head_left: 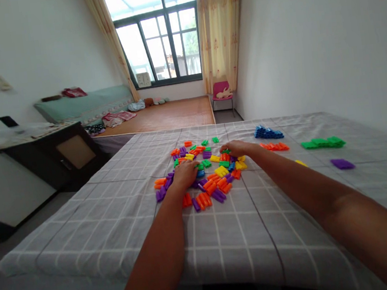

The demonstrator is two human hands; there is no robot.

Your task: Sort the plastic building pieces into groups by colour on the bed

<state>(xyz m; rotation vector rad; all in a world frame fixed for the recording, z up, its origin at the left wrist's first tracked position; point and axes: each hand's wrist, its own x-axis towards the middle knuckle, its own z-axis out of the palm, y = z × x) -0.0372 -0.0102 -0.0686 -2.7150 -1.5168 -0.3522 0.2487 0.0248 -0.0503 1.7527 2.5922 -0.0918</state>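
A loose heap of small ribbed plastic pieces in orange, purple, yellow, green and blue lies before me; their exact kind is too small to tell. My left hand (185, 173) rests over the heap's left side, fingers stretched out to the right beside a green piece (200, 166). What lies beneath that palm is hidden. At the heap's far right, my right hand (235, 148) bends down, with its fingertips closed around a green plastic piece (226, 151). Orange pieces (224, 157) lie just under those fingers. Closer to me are more orange pieces (203, 200) and purple ones (218, 195).
Right of the heap, pieces stand grouped by colour: a blue stack (268, 132), an orange row (274, 147), a green row (323, 143) and a purple group (342, 163). A yellow piece (301, 163) is partly behind my right forearm. A grey checked cloth (112, 230) covers the table.
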